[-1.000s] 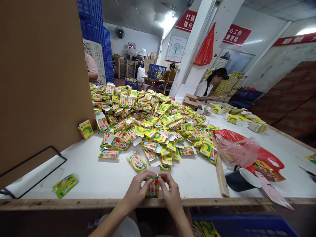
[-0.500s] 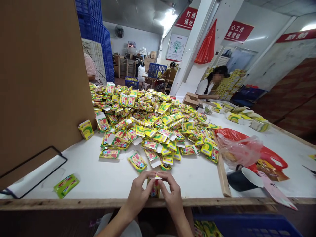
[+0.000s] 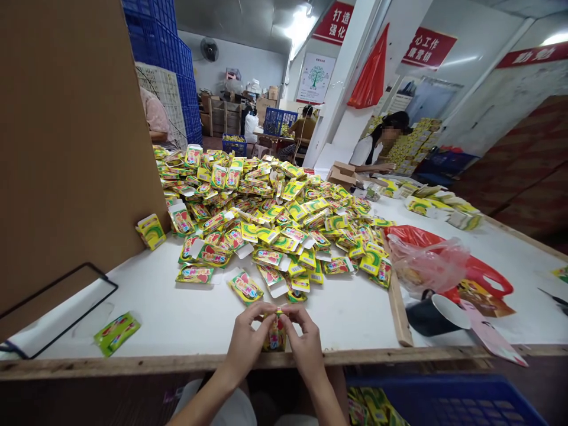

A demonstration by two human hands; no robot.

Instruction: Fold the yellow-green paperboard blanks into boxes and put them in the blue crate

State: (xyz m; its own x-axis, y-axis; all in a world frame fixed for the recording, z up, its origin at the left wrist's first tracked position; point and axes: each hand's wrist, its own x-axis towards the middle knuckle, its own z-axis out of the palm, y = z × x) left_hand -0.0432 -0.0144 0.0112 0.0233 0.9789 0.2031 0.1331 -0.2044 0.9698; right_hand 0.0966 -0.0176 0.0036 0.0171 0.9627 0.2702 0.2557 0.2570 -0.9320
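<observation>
A small yellow and green printed box [image 3: 275,336] stands upright at the table's front edge, between my two hands. My left hand [image 3: 249,332] grips its upper left side, thumb and fingertips at the top. From the other side my right hand [image 3: 302,333] pinches the same top edge with thumb and fingers. The fingertips partly hide the top of the box. Just beyond my hands lies a similar box [image 3: 246,287], in front of a large heap of such boxes [image 3: 266,225], several with white flaps sticking out.
A green packet [image 3: 117,333] lies at left near a big cardboard sheet [image 3: 75,130]. On the right, past a wooden strip [image 3: 400,313], are a dark mug [image 3: 437,315], a pink flat object [image 3: 492,334] and plastic bags [image 3: 430,266]. Below sits a blue crate [image 3: 452,402]. A co-worker [image 3: 377,145] sits beyond.
The white flap that showed at the top of the box is no longer visible, and my thumbs now press at the top edge. The whole view has shifted slightly.
</observation>
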